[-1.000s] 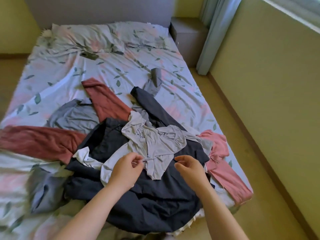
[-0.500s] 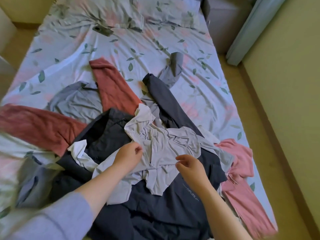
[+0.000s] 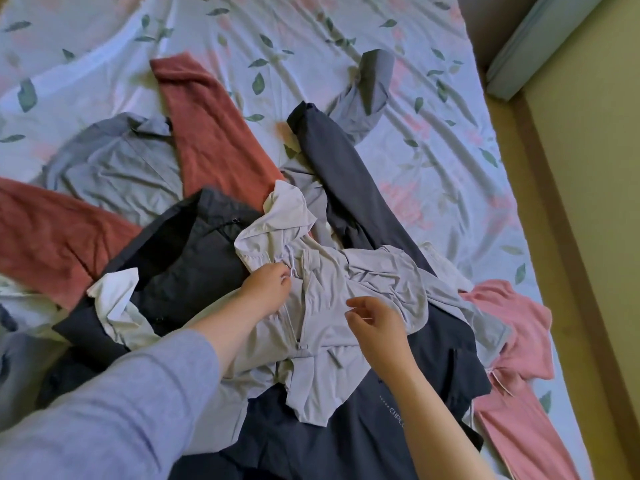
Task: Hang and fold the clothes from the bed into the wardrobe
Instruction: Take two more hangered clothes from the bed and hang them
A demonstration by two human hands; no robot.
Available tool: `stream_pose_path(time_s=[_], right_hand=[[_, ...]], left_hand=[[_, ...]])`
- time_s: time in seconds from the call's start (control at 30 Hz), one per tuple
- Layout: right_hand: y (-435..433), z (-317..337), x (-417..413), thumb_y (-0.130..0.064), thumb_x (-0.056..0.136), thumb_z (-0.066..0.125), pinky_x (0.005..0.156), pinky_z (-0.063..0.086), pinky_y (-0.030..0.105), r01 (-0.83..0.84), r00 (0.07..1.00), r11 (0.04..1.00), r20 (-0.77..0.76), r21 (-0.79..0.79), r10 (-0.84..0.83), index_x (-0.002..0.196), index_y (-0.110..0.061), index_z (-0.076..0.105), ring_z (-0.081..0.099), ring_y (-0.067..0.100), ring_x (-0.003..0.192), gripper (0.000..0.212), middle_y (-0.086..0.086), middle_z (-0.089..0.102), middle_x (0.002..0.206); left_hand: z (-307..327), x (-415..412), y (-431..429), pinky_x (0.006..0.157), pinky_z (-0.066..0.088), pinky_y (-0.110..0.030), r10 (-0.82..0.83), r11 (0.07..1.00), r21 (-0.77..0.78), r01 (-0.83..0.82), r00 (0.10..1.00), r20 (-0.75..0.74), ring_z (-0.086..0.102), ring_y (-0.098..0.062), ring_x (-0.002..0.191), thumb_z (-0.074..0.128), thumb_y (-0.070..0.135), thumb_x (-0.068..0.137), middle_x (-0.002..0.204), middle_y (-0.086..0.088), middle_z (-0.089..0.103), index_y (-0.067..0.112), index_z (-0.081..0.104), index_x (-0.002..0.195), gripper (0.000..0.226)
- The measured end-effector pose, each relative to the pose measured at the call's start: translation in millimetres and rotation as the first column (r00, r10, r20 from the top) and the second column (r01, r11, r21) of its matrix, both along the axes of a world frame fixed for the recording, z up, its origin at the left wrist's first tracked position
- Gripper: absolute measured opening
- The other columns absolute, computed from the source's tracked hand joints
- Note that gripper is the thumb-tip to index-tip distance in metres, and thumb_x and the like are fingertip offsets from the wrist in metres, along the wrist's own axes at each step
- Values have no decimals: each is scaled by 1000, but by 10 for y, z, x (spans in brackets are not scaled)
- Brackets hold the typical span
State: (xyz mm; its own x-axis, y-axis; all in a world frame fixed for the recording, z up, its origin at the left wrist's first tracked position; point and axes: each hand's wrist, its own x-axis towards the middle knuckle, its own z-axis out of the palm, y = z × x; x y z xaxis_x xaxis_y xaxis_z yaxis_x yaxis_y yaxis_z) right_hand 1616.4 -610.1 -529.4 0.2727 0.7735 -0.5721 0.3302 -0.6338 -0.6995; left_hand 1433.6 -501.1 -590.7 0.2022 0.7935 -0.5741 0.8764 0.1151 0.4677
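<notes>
light grey zip top lies crumpled on top of the pile, front up, zip part open, hood bunched toward the far side. it sits on a dark navy jacket, which is spread over the near end of the bed. left hand is at the collar, fingers curled and pinching the cloth beside the drawstring. right hand is over the chest of the top with fingers loosely bent and nothing in them; hard to say whether the fingertips touch the fabric.

others around it: rust-red garment and grey shirt on the left, pink garment at the right edge of the bed. all of them lie unfolded on the bed. the wardrobe is not in view.

step, as i judge it: start of the job, picking the first item and sorting out its shoulders. next move calls for the right hand to take the other side of the collar, then lift the top free of the jacket so the navy cloth does not drag along. thin slippery fabric, so it wants a firm pinch.
</notes>
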Motion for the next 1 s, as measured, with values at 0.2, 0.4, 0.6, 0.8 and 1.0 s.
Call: stream_pose_path(time_s=[0.2, 0.4, 0.6, 0.8, 1.0], right_hand=[[76, -146, -106, -17, 92, 54, 53, 43, 6, -12, 1000, 1000, -7, -23, 12, 111, -24, 63, 59, -6, 64, 23, -9, 65, 91], [145, -200, -210, -14, 92, 53, 52, 43, 6, -28, 999, 999, -21, -44, 28, 111, -23, 63, 59, 4, 71, 22, -6, 65, 91], [191, -237, -199, -16, 92, 54, 49, 39, 10, -20, 1000, 999, -19, -50, 19, 110, -25, 63, 57, 2, 65, 22, -7, 65, 90], [117, -174, -125, -17, 92, 54, 65, 43, 15, 5, 1000, 998, -23, -61, -6, 110, -25, 64, 62, 4, 82, 23, -9, 66, 91], [12, 122, -64, -17, 92, 55, 61, 46, 12, 37, 999, 999, -20, -24, -38, 110, -25, 63, 63, 5, 77, 22, -6, 67, 92]], left_hand=[[-90, -156, 36, 86, 49, -40, -80, 995, 30, 99, 918, -389, 54, -31, 107, 31, 22, 102, 117, -13, 55, 9, 55, 114, 30], [-149, -195, 25, 79, 46, -34, -139, 985, 24, 172, 865, -482, 54, -26, 107, 41, 32, 100, 115, -8, 56, 15, 57, 113, 27], [-308, -127, 27, 92, 45, -34, -266, 946, 62, 317, 873, -408, 51, -26, 113, 50, 23, 97, 120, -6, 56, 14, 56, 118, 24], [-152, -115, -28, 76, 46, -35, -86, 993, 59, 99, 978, -191, 56, -24, 93, 48, 35, 96, 94, -4, 62, 17, 52, 82, 23], [411, -133, -357, 54, 37, -24, 27, 995, 86, -44, 982, 186, 52, -9, 60, 55, 39, 93, 65, 5, 55, 25, 53, 70, 27]])
